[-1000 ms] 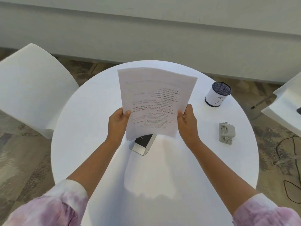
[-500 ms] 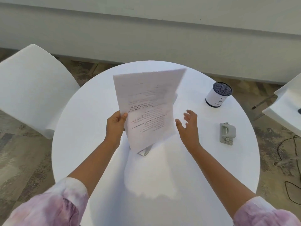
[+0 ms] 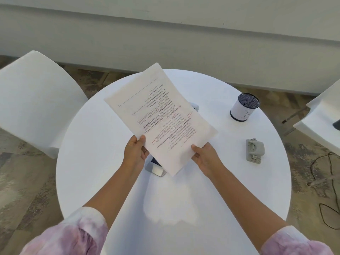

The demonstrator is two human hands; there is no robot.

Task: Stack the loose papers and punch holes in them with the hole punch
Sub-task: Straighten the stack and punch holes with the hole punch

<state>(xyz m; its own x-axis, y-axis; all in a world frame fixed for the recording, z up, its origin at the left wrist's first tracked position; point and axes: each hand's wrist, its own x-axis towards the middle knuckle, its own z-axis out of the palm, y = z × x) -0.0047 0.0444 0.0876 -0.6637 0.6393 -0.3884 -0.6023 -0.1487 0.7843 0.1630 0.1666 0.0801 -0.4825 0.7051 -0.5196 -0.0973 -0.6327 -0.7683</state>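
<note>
A stack of printed papers [image 3: 161, 116] with red pen marks is held up above the round white table [image 3: 103, 162], tilted with its top toward the far left. My left hand [image 3: 135, 153] grips the stack's near left edge. My right hand [image 3: 206, 156] grips the near right edge, thumb on top. A grey hole punch [image 3: 254, 150] lies on the table to the right of my right hand, apart from it.
A white phone-like device [image 3: 155, 167] lies on the table, mostly hidden under the papers. A white cup with a dark mesh top [image 3: 243, 107] stands at the far right. White chairs [image 3: 35, 100] flank the table. Cables [image 3: 329, 199] trail on the floor at right.
My right hand let go of the papers half a second ago and has now gripped them again lower down. The stack has rotated, its top now leaning to the far left.
</note>
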